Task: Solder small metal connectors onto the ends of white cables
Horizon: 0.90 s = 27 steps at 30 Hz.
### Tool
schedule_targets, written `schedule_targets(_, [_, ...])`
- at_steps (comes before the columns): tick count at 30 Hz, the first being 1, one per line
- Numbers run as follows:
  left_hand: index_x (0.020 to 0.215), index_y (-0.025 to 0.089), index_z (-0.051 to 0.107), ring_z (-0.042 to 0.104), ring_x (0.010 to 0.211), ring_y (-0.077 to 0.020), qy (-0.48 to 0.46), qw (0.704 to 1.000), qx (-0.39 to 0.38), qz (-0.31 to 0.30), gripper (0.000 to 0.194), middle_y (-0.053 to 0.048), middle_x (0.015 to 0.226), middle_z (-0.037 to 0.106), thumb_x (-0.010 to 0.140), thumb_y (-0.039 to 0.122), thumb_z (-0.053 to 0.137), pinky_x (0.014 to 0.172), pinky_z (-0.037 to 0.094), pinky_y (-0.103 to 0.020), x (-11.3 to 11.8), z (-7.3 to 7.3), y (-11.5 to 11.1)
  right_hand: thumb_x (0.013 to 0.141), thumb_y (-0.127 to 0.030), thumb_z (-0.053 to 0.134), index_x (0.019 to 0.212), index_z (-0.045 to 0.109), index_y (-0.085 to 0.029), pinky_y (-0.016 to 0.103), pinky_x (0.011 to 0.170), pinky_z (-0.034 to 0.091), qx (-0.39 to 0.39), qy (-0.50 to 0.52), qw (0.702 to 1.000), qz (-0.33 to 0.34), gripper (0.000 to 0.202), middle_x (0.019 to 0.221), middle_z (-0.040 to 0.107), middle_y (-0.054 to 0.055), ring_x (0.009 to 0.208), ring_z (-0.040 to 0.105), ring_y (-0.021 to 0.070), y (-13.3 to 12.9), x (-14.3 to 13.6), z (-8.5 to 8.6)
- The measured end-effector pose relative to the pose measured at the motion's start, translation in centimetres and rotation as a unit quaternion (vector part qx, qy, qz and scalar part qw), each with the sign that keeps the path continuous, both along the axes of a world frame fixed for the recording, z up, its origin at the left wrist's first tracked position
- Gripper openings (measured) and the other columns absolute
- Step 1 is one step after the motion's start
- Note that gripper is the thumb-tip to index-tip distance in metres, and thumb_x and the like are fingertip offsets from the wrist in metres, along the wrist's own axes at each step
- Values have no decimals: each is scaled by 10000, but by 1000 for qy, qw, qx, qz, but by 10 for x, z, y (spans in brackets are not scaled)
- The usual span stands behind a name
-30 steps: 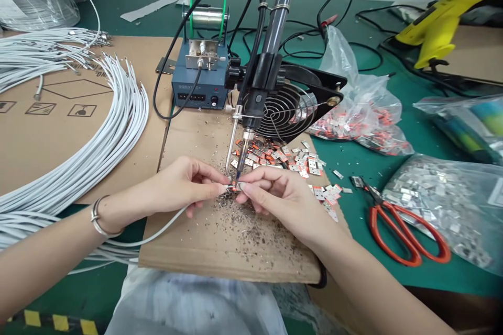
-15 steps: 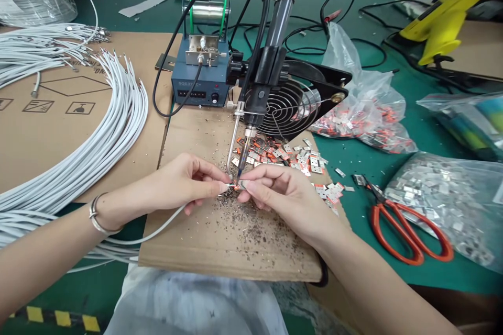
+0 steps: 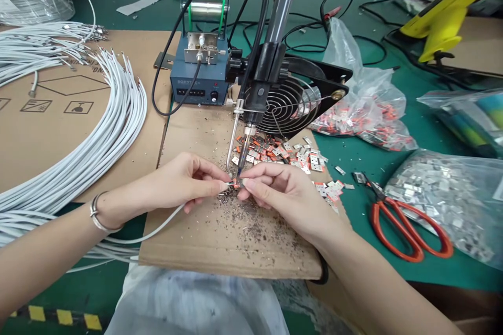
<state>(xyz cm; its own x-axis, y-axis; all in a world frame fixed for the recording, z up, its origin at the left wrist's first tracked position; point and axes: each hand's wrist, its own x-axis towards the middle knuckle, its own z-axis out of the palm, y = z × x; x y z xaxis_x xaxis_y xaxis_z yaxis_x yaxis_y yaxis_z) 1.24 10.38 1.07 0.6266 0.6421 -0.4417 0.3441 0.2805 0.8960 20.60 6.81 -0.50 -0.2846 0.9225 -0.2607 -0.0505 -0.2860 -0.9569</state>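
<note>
Left hand (image 3: 190, 182) and right hand (image 3: 283, 191) pinch parts (image 3: 237, 183) well inside cardboard edges (image 3: 231, 270).

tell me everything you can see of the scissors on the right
The scissors lie flat on the green tabletop, right of the cardboard. Two large looped handles, orange-red with a smooth, plastic-like look, point towards the person; the short, dark metal blades point away, up and to the left. The handles are spread a little apart. The blade tips end by a small metallic piece; whether they touch it is unclear. The clear bag of small metal parts sits right beside them. Neither hand touches them.
</note>
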Motion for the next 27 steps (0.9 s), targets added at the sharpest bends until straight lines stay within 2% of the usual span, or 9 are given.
schedule_targets(15, [863, 138, 672, 376, 320, -21, -3, 1000, -9, 13, 149, 82, 445, 443, 790, 228, 578, 306, 312, -118, 1, -1, -1, 697, -276, 692, 780, 634, -160, 193, 436, 362, 3, -23, 1000, 4, 154, 621, 684, 38, 490, 540, 101, 1, 0, 0])
schedule_targets(27, [855, 140, 659, 361, 318, -22, 7, 1000, -16, 18, 170, 78, 432, 449, 799, 278, 578, 320, 286, -124, 1, 4, -3, 727, -292, 677, 782, 639, -158, 206, 460, 389, 10, -17, 1000, 21, 150, 629, 687, 38, 514, 570, 109, -1, 1, 3])
